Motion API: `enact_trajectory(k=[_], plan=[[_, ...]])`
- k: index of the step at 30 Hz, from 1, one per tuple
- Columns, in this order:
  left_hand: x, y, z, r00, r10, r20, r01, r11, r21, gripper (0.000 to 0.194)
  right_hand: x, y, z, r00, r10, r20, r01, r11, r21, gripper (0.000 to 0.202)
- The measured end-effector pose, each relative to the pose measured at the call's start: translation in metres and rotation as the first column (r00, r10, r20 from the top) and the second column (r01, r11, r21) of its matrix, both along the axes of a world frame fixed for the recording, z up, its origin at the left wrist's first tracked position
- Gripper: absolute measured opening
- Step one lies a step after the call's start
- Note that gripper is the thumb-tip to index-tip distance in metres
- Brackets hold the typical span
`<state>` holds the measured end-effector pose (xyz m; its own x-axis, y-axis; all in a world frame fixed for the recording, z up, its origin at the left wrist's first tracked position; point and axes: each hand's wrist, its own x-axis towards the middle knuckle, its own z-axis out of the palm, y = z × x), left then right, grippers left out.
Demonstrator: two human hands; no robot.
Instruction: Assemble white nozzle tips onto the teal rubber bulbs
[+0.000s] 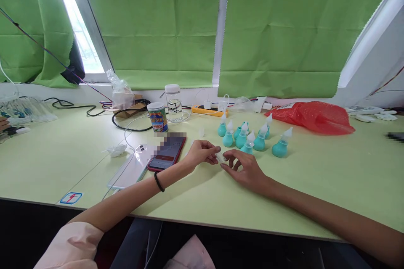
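Observation:
Between my two hands, over the middle of the pale green table [195, 195], is a small whitish translucent piece [220, 157]. My left hand [202, 153] pinches it from the left, thumb and fingers closed on it. From the right, my right hand [244, 168] holds the same piece between thumb and fingertips. Just behind my right hand stand several teal bulbs with clear pointed tips, one of them [280, 148] apart at the right. A small clear cap [201, 132] lies behind my left hand.
Left of my hands lie a red-edged phone [167, 153] and a white phone [134, 168] with a cable. Behind them stand a colourful can [158, 118] and a clear jar [174, 107]. A power strip [210, 112] and a red plastic bag [312, 117] are farther back. Another person's hand shows at far left.

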<state>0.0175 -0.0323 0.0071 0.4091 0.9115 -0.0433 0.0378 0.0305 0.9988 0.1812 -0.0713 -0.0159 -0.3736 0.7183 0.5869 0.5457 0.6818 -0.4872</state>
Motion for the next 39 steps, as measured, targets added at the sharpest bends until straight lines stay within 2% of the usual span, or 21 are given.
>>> enact_trajectory(k=[4, 8, 10, 11, 12, 13, 15, 16, 17, 19, 22, 24, 27, 31, 33, 36, 39], plan=[[-0.001, -0.004, -0.004, 1.000, 0.000, 0.002, 0.000, 0.999, -0.033, 0.031, 0.002, -0.001, -0.002, 1.000, 0.025, 0.011, -0.025, 1.000, 0.002, 0.019], [0.000, -0.007, -0.009, 0.995, -0.071, -0.070, 0.071, 0.997, -0.005, 0.029, 0.002, -0.002, -0.004, 0.999, 0.036, 0.025, -0.037, 0.998, 0.046, 0.017], [-0.001, -0.006, -0.008, 0.981, -0.072, -0.182, 0.089, 0.992, 0.090, 0.028, 0.003, -0.002, -0.006, 0.999, 0.028, 0.026, -0.030, 0.997, 0.077, 0.017], [-0.002, -0.005, -0.007, 0.963, -0.031, -0.268, 0.084, 0.978, 0.189, 0.028, 0.004, -0.002, -0.007, 1.000, 0.019, 0.020, -0.021, 0.997, 0.076, 0.016], [-0.004, -0.003, -0.005, 0.928, 0.047, -0.369, 0.082, 0.942, 0.325, 0.027, 0.004, -0.003, -0.007, 1.000, 0.009, 0.008, -0.009, 0.998, 0.059, 0.016], [-0.006, -0.001, -0.003, 0.869, 0.159, -0.468, 0.098, 0.873, 0.478, 0.026, 0.005, -0.002, -0.007, 1.000, -0.001, -0.008, 0.001, 1.000, 0.024, 0.015], [-0.012, 0.004, -0.001, 0.684, 0.412, -0.603, 0.227, 0.665, 0.712, 0.023, 0.006, -0.001, -0.008, 0.999, -0.019, -0.050, 0.015, 0.997, -0.079, 0.014], [-0.014, 0.007, -0.001, 0.584, 0.503, -0.637, 0.323, 0.575, 0.751, 0.022, 0.006, 0.000, -0.008, 0.997, -0.025, -0.074, 0.014, 0.990, -0.137, 0.012], [-0.016, 0.009, -0.002, 0.499, 0.556, -0.665, 0.415, 0.520, 0.747, 0.022, 0.006, 0.001, -0.008, 0.994, -0.031, -0.101, 0.010, 0.980, -0.201, 0.011], [-0.019, 0.013, -0.006, 0.390, 0.570, -0.723, 0.547, 0.489, 0.680, 0.021, 0.006, 0.004, -0.007, 0.988, -0.032, -0.154, -0.024, 0.938, -0.347, 0.009], [-0.021, 0.017, -0.015, 0.339, 0.518, -0.785, 0.620, 0.505, 0.601, 0.019, 0.005, 0.007, -0.004, 0.971, 0.000, -0.238, -0.141, 0.806, -0.574, 0.009], [-0.021, 0.019, -0.017, 0.345, 0.497, -0.796, 0.635, 0.501, 0.588, 0.018, 0.004, 0.007, -0.001, 0.957, 0.017, -0.290, -0.215, 0.712, -0.669, 0.009], [-0.022, 0.021, -0.017, 0.358, 0.492, -0.794, 0.656, 0.473, 0.589, 0.021, 0.002, 0.004, 0.004, 0.940, 0.024, -0.341, -0.281, 0.622, -0.730, 0.008], [-0.020, 0.020, -0.016, 0.400, 0.497, -0.770, 0.653, 0.435, 0.620, 0.023, -0.001, 0.001, 0.007, 0.917, 0.024, -0.398, -0.342, 0.560, -0.755, 0.009], [-0.018, 0.016, -0.015, 0.457, 0.471, -0.754, 0.619, 0.440, 0.650, 0.021, -0.001, 0.000, 0.006, 0.905, 0.001, -0.426, -0.358, 0.543, -0.760, 0.010], [-0.015, 0.009, -0.010, 0.643, 0.361, -0.675, 0.465, 0.517, 0.719, 0.017, 0.000, 0.000, 0.005, 0.888, -0.061, -0.455, -0.356, 0.533, -0.768, 0.009], [-0.014, 0.001, -0.005, 0.830, 0.169, -0.532, 0.301, 0.667, 0.681, 0.018, 0.001, 0.002, 0.003, 0.875, -0.112, -0.471, -0.348, 0.530, -0.773, 0.008]])
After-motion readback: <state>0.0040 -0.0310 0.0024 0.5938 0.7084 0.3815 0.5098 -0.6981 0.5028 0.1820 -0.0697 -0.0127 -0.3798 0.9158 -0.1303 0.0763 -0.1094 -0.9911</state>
